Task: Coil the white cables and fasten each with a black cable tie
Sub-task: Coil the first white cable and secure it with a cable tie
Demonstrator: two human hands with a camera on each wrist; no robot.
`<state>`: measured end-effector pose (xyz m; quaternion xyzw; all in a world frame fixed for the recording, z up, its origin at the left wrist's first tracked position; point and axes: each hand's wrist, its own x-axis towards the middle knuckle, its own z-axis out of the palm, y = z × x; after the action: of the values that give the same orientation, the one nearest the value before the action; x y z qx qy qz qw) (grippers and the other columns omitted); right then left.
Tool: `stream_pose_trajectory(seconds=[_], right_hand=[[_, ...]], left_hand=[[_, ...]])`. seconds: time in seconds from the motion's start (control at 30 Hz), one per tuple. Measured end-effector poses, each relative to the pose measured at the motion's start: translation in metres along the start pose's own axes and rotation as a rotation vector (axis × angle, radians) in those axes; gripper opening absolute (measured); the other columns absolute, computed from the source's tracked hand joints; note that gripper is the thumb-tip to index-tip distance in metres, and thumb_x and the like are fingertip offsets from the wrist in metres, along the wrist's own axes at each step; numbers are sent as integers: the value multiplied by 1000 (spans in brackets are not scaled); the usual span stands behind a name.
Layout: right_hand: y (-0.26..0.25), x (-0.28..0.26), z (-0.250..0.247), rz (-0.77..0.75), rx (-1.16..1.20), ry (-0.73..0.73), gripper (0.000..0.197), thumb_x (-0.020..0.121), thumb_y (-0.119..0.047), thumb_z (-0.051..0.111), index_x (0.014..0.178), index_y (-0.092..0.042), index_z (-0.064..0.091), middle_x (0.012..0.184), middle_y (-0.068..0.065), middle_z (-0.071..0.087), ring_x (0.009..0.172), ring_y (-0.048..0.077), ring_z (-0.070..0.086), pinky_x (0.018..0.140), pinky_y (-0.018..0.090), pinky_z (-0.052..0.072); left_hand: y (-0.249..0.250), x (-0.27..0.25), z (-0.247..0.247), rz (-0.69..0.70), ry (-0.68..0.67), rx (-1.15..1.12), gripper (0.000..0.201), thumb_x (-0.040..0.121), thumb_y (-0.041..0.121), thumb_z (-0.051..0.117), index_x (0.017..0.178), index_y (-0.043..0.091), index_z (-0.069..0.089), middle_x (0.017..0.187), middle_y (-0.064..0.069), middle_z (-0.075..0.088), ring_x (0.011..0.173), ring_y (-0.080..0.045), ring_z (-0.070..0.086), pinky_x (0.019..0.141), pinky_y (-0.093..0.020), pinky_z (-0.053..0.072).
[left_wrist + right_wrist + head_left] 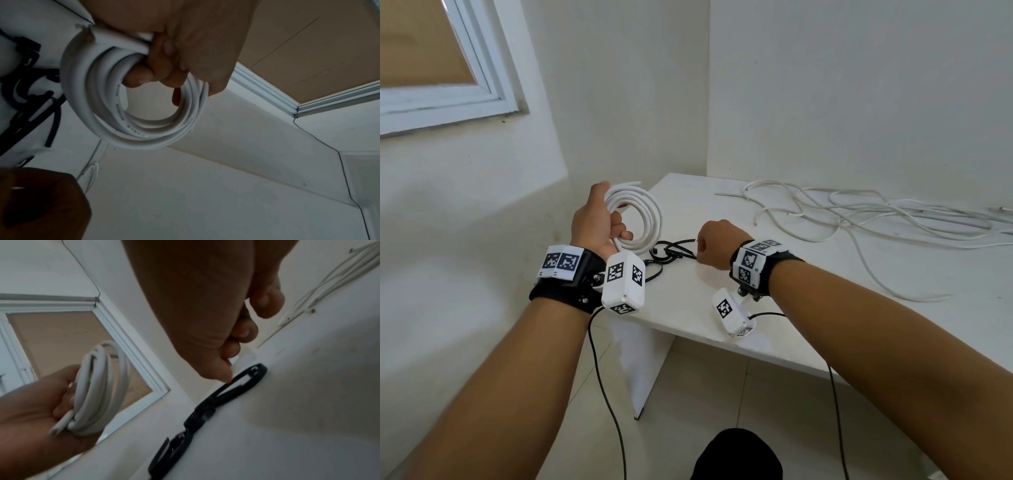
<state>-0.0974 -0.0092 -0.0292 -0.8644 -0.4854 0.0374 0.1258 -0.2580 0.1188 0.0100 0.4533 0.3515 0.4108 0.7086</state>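
Coil (638, 219) of white cable stands upright in the left hand (594, 222), fingers curled through its loops, held just off the near-left corner of the table (825, 308). Black cable ties (671, 253) lie in a small tangle on the tabletop between the two hands, their line running roughly left to right. The right hand (717, 245), nearer them, is curled with thumb tip touching one tie's loop; whether it pinches is unclear. Loose white cables (859, 212) sprawl far right.
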Motion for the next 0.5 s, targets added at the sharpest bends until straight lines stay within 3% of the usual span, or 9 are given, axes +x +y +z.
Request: stream_pose_trajectory(seconds=[0.1,0.2,0.37,0.5], right_hand=[[22,-10,-20,26,75,52,8,88,-19,60,85,-15,67,89,2,72,81,21,68,73,33,58],[52,-24,-43,106,176,83,11,89,-14,57,87,-10,67,76,2,75,70,17,73,58,24,55],[111,-51,-67,276,300,208,22,90,-24,60,79,-7,71,69,4,75,67,22,74,65,35,63],[147,-77,-78,320,300,278,8,85,-16,67,78,-12,67,69,6,74,60,18,71,57,29,59]], left_hand=[[-6,-8,15,1,-27,31,37,87,41,60,67,10,58,56,-1,31,41,-16,27,48,-24,32],[-18,-17,38,-13,-94,54,33,86,42,61,75,10,56,54,0,31,39,-15,26,47,-24,31],[-43,-47,88,-30,-264,114,35,89,38,60,66,16,48,46,2,31,39,-15,23,48,-24,30],[-63,-75,128,-26,-427,191,37,92,38,58,64,17,46,44,3,30,40,-15,23,45,-23,30]])
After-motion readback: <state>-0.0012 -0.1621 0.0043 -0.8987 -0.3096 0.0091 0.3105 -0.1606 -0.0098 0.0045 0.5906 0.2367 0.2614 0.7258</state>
